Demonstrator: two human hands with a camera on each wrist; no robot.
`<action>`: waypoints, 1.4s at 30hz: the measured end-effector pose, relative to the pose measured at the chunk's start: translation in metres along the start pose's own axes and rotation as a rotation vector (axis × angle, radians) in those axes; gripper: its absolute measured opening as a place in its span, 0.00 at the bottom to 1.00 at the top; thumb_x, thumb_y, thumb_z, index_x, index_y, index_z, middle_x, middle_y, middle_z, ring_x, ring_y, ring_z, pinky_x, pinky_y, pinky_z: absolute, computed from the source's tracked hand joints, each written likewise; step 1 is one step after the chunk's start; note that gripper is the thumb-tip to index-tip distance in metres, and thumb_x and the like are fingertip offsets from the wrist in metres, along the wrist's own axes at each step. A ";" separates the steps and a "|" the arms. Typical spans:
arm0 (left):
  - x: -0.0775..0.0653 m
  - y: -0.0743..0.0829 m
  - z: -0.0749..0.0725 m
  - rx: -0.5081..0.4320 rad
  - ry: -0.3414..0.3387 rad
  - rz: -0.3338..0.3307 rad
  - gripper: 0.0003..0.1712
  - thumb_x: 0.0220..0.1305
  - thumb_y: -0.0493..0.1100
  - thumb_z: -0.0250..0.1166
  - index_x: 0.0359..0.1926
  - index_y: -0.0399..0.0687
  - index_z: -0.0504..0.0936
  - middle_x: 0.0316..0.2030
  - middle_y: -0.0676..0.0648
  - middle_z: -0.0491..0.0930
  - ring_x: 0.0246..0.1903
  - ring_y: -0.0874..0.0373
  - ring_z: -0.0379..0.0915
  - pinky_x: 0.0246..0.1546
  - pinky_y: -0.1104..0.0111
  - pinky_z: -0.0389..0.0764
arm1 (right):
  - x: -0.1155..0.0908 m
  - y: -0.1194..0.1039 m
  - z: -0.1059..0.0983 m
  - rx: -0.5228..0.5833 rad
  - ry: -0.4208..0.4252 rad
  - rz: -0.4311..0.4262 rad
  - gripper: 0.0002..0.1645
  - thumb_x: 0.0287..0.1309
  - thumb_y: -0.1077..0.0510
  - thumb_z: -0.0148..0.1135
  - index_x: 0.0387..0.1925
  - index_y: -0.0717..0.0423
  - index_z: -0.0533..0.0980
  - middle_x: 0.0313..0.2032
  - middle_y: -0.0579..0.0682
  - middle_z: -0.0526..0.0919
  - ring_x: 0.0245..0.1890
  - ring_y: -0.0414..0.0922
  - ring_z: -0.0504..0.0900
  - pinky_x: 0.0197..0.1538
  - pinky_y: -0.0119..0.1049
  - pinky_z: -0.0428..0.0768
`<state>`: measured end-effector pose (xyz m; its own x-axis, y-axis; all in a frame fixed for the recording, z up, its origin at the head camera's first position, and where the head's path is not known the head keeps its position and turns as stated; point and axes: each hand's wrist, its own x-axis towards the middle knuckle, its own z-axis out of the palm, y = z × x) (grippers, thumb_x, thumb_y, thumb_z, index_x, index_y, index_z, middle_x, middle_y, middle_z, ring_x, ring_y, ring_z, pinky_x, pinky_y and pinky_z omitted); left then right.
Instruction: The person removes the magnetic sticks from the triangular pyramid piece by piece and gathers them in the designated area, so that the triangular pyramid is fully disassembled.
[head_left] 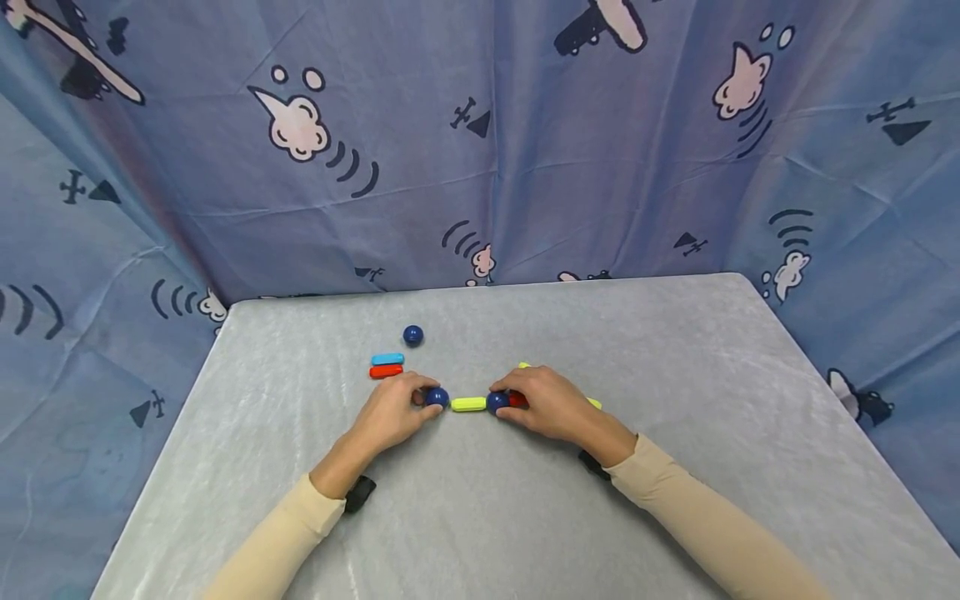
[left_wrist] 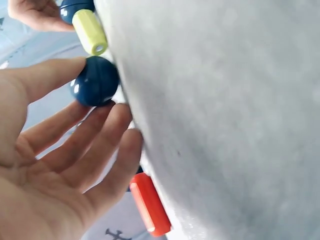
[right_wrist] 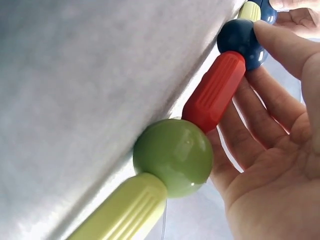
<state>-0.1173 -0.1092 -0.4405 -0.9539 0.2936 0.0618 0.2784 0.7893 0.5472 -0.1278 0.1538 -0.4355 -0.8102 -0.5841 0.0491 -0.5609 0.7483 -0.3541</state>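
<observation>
My left hand (head_left: 392, 408) pinches a dark blue ball (head_left: 437, 398) between thumb and fingers, low over the table. A short yellow-green rod (head_left: 469, 404) lies between it and a second blue ball (head_left: 497, 402). In the left wrist view, the rod's near end, with a metal tip showing, faces the left ball closely. My right hand (head_left: 553, 403) grips the second ball, which sits at the rod's other end. On from that ball, the right wrist view shows a red rod (right_wrist: 215, 92), a green ball (right_wrist: 173, 157) and a yellow rod (right_wrist: 122, 210) in one chain.
Left of centre, a light blue rod (head_left: 387, 359) and a red rod (head_left: 386, 372) lie side by side. Beyond them rests a loose blue ball (head_left: 413, 336). A grey cloth covers the table (head_left: 480, 517), and a patterned blue curtain (head_left: 420, 167) hangs behind it.
</observation>
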 end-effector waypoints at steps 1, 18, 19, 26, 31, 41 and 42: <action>0.001 0.000 -0.001 -0.002 -0.001 0.004 0.18 0.55 0.45 0.76 0.47 0.48 0.87 0.38 0.50 0.85 0.35 0.60 0.78 0.37 0.65 0.80 | 0.000 0.000 0.000 0.002 0.000 0.002 0.22 0.58 0.48 0.71 0.53 0.49 0.83 0.49 0.47 0.87 0.48 0.44 0.84 0.56 0.43 0.81; 0.031 -0.019 -0.037 -0.055 0.052 -0.061 0.21 0.62 0.47 0.71 0.55 0.48 0.84 0.47 0.44 0.84 0.44 0.51 0.81 0.43 0.59 0.82 | -0.002 0.001 0.000 0.021 0.010 -0.009 0.22 0.59 0.48 0.71 0.53 0.49 0.82 0.49 0.47 0.87 0.49 0.44 0.84 0.56 0.42 0.81; 0.033 -0.020 -0.038 -0.058 0.054 -0.065 0.21 0.62 0.47 0.71 0.55 0.48 0.84 0.49 0.44 0.84 0.45 0.51 0.81 0.44 0.58 0.82 | -0.003 0.001 0.000 0.022 0.011 -0.008 0.22 0.59 0.48 0.71 0.53 0.50 0.82 0.49 0.47 0.87 0.49 0.44 0.84 0.56 0.42 0.81; 0.052 -0.022 -0.043 -0.059 0.069 -0.035 0.21 0.62 0.46 0.71 0.56 0.48 0.83 0.51 0.44 0.84 0.49 0.49 0.80 0.48 0.55 0.80 | -0.003 0.001 0.001 0.022 0.013 0.005 0.22 0.58 0.48 0.71 0.53 0.49 0.83 0.49 0.46 0.87 0.49 0.44 0.84 0.56 0.42 0.81; 0.072 -0.022 -0.038 -0.010 0.050 0.027 0.21 0.60 0.45 0.72 0.55 0.49 0.84 0.52 0.45 0.84 0.53 0.48 0.78 0.56 0.53 0.76 | -0.005 -0.001 0.004 0.025 0.002 0.022 0.22 0.58 0.47 0.71 0.54 0.48 0.82 0.49 0.46 0.86 0.50 0.44 0.84 0.56 0.42 0.81; 0.109 -0.032 -0.033 0.017 -0.075 0.103 0.23 0.59 0.44 0.74 0.56 0.48 0.84 0.54 0.44 0.83 0.56 0.47 0.77 0.59 0.52 0.76 | -0.005 0.000 0.001 0.034 0.001 0.038 0.23 0.58 0.47 0.71 0.54 0.47 0.82 0.49 0.45 0.86 0.50 0.43 0.83 0.56 0.42 0.81; 0.110 -0.033 -0.032 0.017 -0.085 0.102 0.23 0.59 0.44 0.74 0.56 0.48 0.84 0.54 0.43 0.83 0.56 0.47 0.77 0.59 0.52 0.75 | -0.005 0.000 0.000 0.033 0.002 0.035 0.23 0.58 0.47 0.71 0.54 0.47 0.82 0.49 0.45 0.86 0.50 0.43 0.83 0.56 0.42 0.81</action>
<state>-0.2349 -0.1205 -0.4250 -0.9081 0.4163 0.0453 0.3757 0.7621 0.5274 -0.1239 0.1566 -0.4363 -0.8295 -0.5571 0.0381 -0.5265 0.7575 -0.3860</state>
